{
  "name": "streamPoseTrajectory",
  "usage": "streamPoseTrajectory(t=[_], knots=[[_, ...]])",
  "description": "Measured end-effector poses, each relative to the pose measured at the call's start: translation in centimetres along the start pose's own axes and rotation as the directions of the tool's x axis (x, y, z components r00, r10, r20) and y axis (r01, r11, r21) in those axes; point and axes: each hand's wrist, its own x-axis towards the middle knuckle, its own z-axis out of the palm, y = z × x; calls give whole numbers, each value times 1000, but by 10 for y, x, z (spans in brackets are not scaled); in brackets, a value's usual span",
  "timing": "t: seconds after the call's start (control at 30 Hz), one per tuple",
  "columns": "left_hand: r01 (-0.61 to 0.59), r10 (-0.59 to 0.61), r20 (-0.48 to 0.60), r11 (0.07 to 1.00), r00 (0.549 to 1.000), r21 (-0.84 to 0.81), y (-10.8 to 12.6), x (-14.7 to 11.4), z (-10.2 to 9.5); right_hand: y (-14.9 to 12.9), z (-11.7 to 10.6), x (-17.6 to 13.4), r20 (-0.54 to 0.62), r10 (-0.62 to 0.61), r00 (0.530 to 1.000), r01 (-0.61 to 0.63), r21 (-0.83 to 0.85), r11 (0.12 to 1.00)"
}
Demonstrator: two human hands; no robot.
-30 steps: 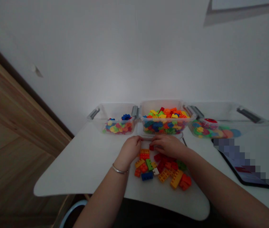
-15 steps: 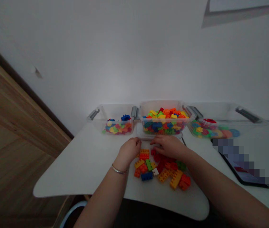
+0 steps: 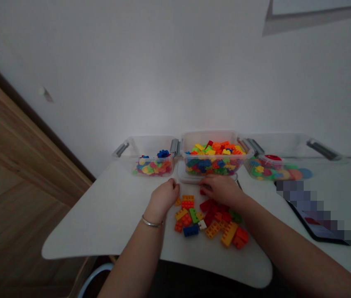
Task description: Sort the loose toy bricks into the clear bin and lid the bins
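Observation:
My left hand [image 3: 164, 197], a bangle on its wrist, is closed with its fingers curled under. Anything inside it is hidden. A small yellow brick [image 3: 177, 202] lies just below its fingers. My right hand [image 3: 221, 189] pinches a small red brick [image 3: 202, 192], mostly covered by the fingers. Between and below the hands spreads a pile of toy building bricks: an orange and red pair [image 3: 188, 201], a green brick [image 3: 193, 215], a blue brick [image 3: 191, 231], a white piece [image 3: 202, 224], yellow bricks [image 3: 229, 234] and dark red bricks [image 3: 210, 215] partly under my right wrist.
Along the wall stand three clear bins: a left bin [image 3: 150, 145] with small pieces, a middle bin [image 3: 218, 136] full of bricks, and a right bin [image 3: 290, 145] with round pieces. A flat lid-like thing [image 3: 187, 178] lies before the middle one. A tablet [image 3: 311, 219] rests at right.
My right hand's fingers have closed on the small red brick and shifted slightly away from me. My left hand has moved a little to the left, uncovering the small yellow brick.

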Motion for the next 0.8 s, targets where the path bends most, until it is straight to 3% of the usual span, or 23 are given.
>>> streamPoseTrajectory(t=[0.17, 0.27, 0.5, 0.8], knots=[[-29, 27, 66, 999, 997, 31, -1, 0, 1, 1, 2, 0, 59, 23, 998, -21, -30, 999], [-42, 42, 52, 999, 998, 2, 0, 0, 3, 1, 0, 0, 83, 40, 996, -37, -40, 999], [-88, 93, 32, 989, 995, -121, 3, -1, 3, -1, -14, -1, -30, 20, 999, -20, 20, 1000], [-129, 128, -24, 949, 992, -287, 4, 2, 5, 2, 5, 2, 84, 9, 996, -7, -33, 999]])
